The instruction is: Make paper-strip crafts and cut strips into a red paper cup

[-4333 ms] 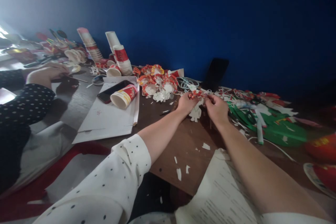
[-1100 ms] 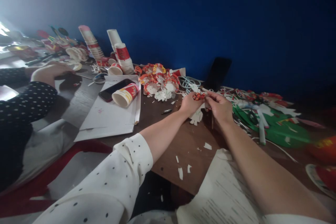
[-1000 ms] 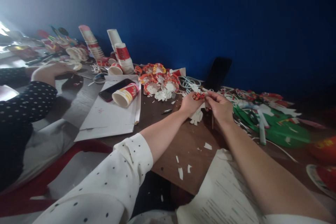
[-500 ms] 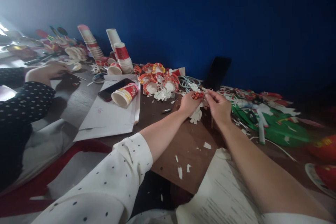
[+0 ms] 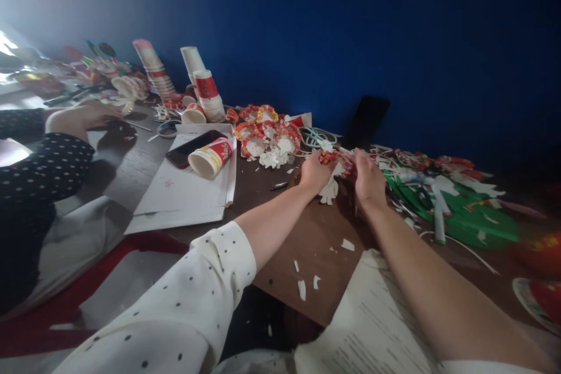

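My left hand (image 5: pixel 316 172) is closed around one side of a red-and-white cut paper-cup piece (image 5: pixel 329 157) above the brown table. On its other side is my right hand (image 5: pixel 369 180), its fingers upright and close together against the piece; its thumb is mostly hidden. A thin whitish strip shows by the right fingertips, too small to name. Below the hands hangs or lies a white paper cutout (image 5: pixel 328 191); I cannot tell whether it is attached. More red cut-cup pieces (image 5: pixel 267 135) with white paper shapes are heaped just beyond my left hand.
A paper cup (image 5: pixel 210 158) lies beside a phone (image 5: pixel 186 152) on white sheets (image 5: pixel 169 198). Cup stacks (image 5: pixel 208 96) stand behind. A dark upright phone-like slab (image 5: pixel 367 120) leans by the wall. Right are green sheet (image 5: pixel 477 222) and scraps. A co-worker's hand (image 5: pixel 76 117) works at left.
My right hand has turned from a fingertip pinch to straighter, upright fingers beside the piece. My left hand stays on it. The view has shifted slightly.
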The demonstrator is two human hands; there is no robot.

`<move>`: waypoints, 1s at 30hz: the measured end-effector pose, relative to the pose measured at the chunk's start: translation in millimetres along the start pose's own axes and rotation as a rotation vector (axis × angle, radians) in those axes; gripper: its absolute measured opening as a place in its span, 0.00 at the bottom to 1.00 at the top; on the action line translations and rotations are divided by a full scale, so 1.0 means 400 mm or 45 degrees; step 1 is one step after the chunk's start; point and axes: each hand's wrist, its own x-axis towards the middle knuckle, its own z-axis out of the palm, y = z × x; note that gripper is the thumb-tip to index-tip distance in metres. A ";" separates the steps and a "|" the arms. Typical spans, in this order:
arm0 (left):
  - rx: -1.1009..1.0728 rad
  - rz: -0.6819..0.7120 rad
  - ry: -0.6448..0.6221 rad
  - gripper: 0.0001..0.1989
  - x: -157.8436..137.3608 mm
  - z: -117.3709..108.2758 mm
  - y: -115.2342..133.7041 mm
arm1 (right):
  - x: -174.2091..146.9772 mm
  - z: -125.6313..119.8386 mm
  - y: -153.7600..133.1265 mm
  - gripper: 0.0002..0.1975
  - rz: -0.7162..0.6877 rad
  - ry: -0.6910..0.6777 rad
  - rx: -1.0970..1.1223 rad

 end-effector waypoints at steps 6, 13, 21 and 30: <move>0.104 -0.006 0.078 0.10 0.002 0.000 -0.001 | -0.005 0.000 0.002 0.32 -0.034 -0.004 -0.254; 0.100 0.059 0.038 0.09 -0.008 0.002 0.009 | -0.013 0.017 0.007 0.28 -0.152 -0.065 -0.419; 0.125 0.036 0.022 0.10 -0.007 0.005 0.008 | -0.012 0.020 0.024 0.26 -0.242 -0.048 -0.394; 0.085 0.005 0.042 0.10 0.001 0.003 -0.004 | 0.007 0.007 0.020 0.31 -0.037 0.084 -0.114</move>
